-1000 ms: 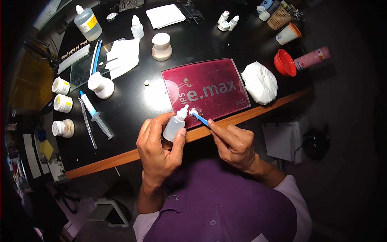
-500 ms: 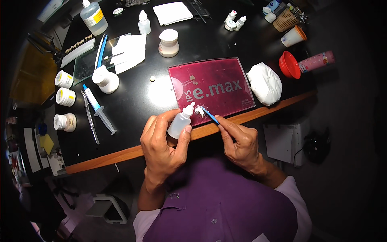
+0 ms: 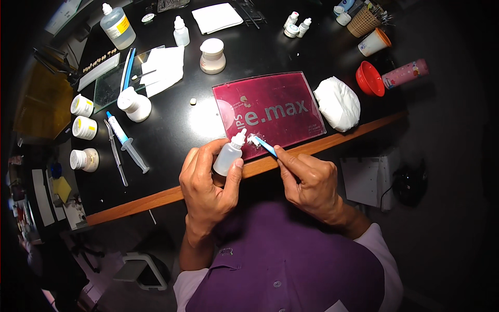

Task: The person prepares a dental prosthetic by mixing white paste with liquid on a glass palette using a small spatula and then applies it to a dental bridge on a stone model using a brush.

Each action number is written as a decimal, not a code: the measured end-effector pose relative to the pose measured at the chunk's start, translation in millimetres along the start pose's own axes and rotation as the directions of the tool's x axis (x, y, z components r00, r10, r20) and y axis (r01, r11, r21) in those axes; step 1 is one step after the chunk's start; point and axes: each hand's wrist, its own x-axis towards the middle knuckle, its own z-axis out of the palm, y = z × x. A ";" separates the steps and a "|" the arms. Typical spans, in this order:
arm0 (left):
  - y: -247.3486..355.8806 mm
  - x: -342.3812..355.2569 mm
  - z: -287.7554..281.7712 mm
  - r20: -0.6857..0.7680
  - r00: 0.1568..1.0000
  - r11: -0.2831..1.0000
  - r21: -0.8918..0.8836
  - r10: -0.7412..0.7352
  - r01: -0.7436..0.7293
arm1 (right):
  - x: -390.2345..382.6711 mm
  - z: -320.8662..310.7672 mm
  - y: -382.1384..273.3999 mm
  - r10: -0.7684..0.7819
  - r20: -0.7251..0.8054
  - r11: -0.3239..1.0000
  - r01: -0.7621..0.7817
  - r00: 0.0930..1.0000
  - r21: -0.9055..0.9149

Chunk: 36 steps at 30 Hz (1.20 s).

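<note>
Tilted in my left hand point(image 3: 209, 182) is a translucent dropper bottle point(image 3: 227, 158) with a white nozzle, held between thumb and fingers at the table's front edge. My right hand point(image 3: 311, 179) pinches a slim blue spatula point(image 3: 267, 147). Its tip meets a small heap of white powder or paste point(image 3: 254, 140); which of the two I cannot tell. That heap lies on the near edge of a dark pink mixing slab point(image 3: 280, 125). The bottle's nozzle is just left of the heap, apart from it.
A white wrapped bundle point(image 3: 339, 104) and a red bowl point(image 3: 370, 79) stand right of the slab. To the left are a blue-tipped syringe point(image 3: 127, 143), tweezers point(image 3: 117, 153) and several white jars point(image 3: 83, 127). A lidded jar point(image 3: 212, 56) and a small tooth-coloured piece point(image 3: 193, 101) sit farther back.
The whole view has shifted slightly. The spatula's tip has moved a little within the white heap and shows a lighter, broader side. Both hands keep their holds.
</note>
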 end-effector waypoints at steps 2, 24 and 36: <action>-1.1 -0.9 0.1 -0.009 1.000 1.000 0.009 0.001 -0.001 | 1.0 -3.5 -0.6 0.017 0.027 0.999 -0.016 1.000 -0.030; -1.0 -0.7 1.0 0.004 1.000 1.000 0.004 -0.009 0.009 | -7.6 -0.2 7.4 -0.036 -0.009 0.999 0.036 0.999 -0.030; -0.1 -1.0 -0.2 0.010 1.000 1.000 -0.011 -0.018 0.018 | -14.7 26.2 14.1 -0.144 -0.195 0.986 0.158 0.970 0.058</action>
